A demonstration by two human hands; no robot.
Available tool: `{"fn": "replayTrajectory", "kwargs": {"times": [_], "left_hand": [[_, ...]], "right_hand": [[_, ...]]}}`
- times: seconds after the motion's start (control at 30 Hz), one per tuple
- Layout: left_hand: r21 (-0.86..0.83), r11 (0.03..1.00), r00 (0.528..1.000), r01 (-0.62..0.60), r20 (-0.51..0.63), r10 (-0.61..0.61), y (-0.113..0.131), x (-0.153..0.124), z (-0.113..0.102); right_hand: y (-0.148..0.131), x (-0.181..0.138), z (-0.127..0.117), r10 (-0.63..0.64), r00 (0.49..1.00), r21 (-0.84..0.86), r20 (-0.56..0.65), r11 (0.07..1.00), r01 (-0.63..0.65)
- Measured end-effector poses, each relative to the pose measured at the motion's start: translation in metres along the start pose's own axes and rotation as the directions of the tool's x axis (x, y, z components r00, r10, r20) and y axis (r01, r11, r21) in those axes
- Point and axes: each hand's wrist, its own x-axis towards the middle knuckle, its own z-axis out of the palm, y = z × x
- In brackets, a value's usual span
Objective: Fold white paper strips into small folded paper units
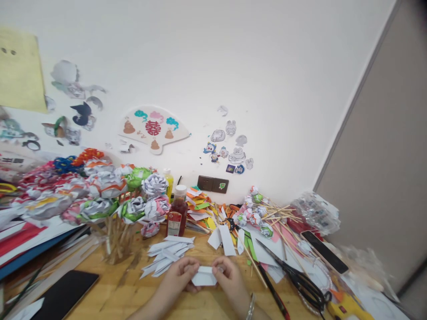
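While paper flowers (108, 183) crowd the left side of the table (110, 300), scissors (289, 269) lie off to the right and a pile of white strips (168, 255) sits close in. Left hand (184, 272) and right hand (229, 275) both have fingers curled in, pinching a folded paper (204, 278) between them, just by that pile. Count: one held paper, two bottles (176, 218), two phones (325, 252), one pair of scissors.

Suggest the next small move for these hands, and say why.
Probably press the crease flatter: the left hand and right hand hold opposite ends of the white paper, whose upper edge looks folded.
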Motion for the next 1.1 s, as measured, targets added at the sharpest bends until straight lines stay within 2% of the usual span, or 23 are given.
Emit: {"fn": "replayTrajectory", "kwargs": {"times": [0.17,0.37,0.5,0.73,0.97,1.1], "left_hand": [[0.026,0.999,0.999,0.028,-0.021,-0.027,0.0,0.001,0.001],[-0.014,1.0,1.0,0.012,-0.018,-0.012,0.002,0.0,0.0],[-0.005,1.0,0.999,0.025,-0.027,-0.025,0.004,-0.001,0.0],[-0.01,0.999,0.998,0.033,-0.056,-0.033,0.004,-0.002,0.001],[0.048,0.999,0.998,0.018,-0.067,-0.015,0.004,-0.002,0.003],[0.085,0.996,0.999,-0.029,-0.042,0.033,0.006,-0.004,0.005]], "right_hand": [[0.0,-0.001,-0.002,-0.012,1.0,-0.049,-0.025,0.999,0.01],[0.002,0.0,0.0,-0.004,1.0,0.014,0.002,1.0,0.004],[0.0,-0.001,0.003,-0.043,0.999,0.026,0.0,0.999,0.043],[-0.006,-0.006,0.001,-0.096,0.995,-0.16,-0.04,0.983,0.089],[-0.008,-0.005,-0.001,-0.17,0.983,-0.235,-0.066,0.96,0.15],[-0.008,-0.004,-0.001,-0.137,0.989,-0.312,-0.059,0.943,0.112]]}}
